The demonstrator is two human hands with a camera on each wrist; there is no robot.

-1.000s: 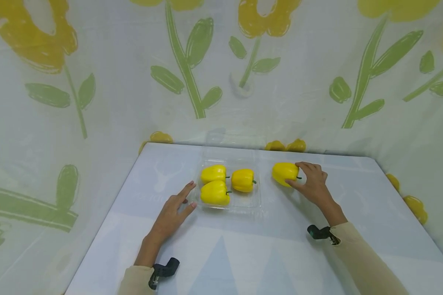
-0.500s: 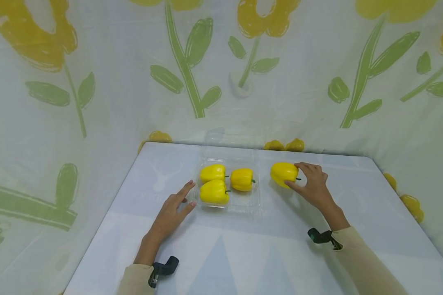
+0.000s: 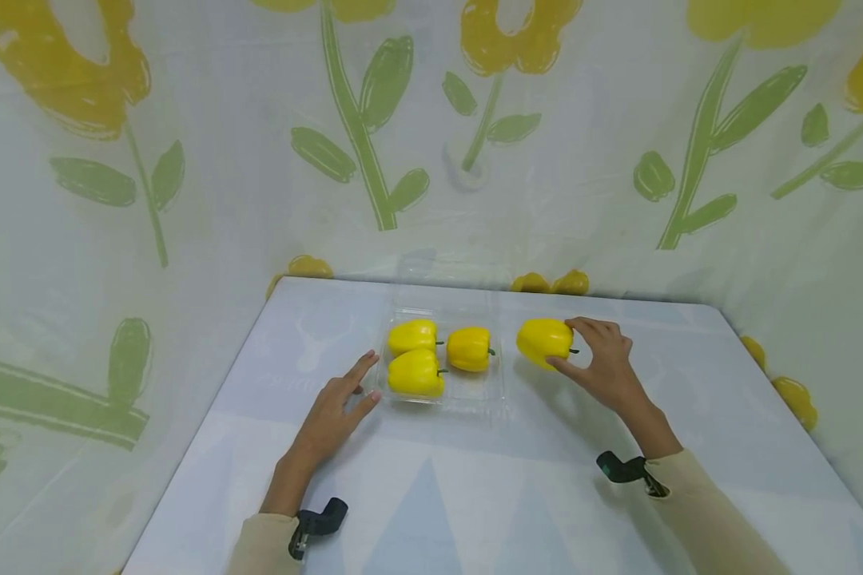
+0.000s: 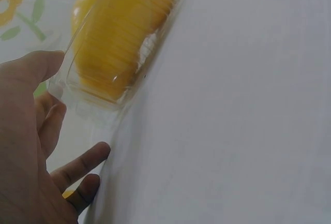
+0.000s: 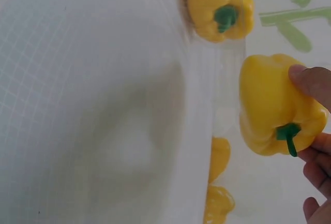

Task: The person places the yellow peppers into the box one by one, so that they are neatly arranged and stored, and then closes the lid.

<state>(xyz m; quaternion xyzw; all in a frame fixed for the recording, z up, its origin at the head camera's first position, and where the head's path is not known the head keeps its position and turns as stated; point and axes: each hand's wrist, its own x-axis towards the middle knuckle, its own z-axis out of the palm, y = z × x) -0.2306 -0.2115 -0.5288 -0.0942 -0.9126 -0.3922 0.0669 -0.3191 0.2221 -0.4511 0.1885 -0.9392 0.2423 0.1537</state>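
Right of the clear plastic box (image 3: 471,389), above the white table printed with pale blue triangles (image 3: 475,447), is a glossy yellow bell pepper with a green stem (image 3: 544,342); over the last second it has shifted left, narrowing the gap to the box; it appears clear of the surface, stem toward the right. The person's right hand (image 3: 606,359) holds it, thumb on the near side, fingers on the far side, grip set to the pepper's width; as a judgement, the pepper is in transit and remains outside the box.

Inside the box lie three matching peppers: far-left pepper (image 3: 411,337), near-left pepper (image 3: 415,373) and right-hand pepper (image 3: 469,349); their arrangement is unchanged; box floor shows near the right-hand pepper; a transparent lid (image 3: 449,275) stands raised at the far side. The person's left hand (image 3: 329,415) lies just beside the left wall, fingers spread wide, gripping nothing; contact with the wall cannot be confirmed.

On the wrists sit a black left camera (image 3: 321,519) and a black right camera (image 3: 620,467); behind the table hangs a white cloth with yellow flowers (image 3: 582,160).

Markings: no brand or label is legible; faint letter-like marks (image 3: 291,383) on the table's left cannot be read.
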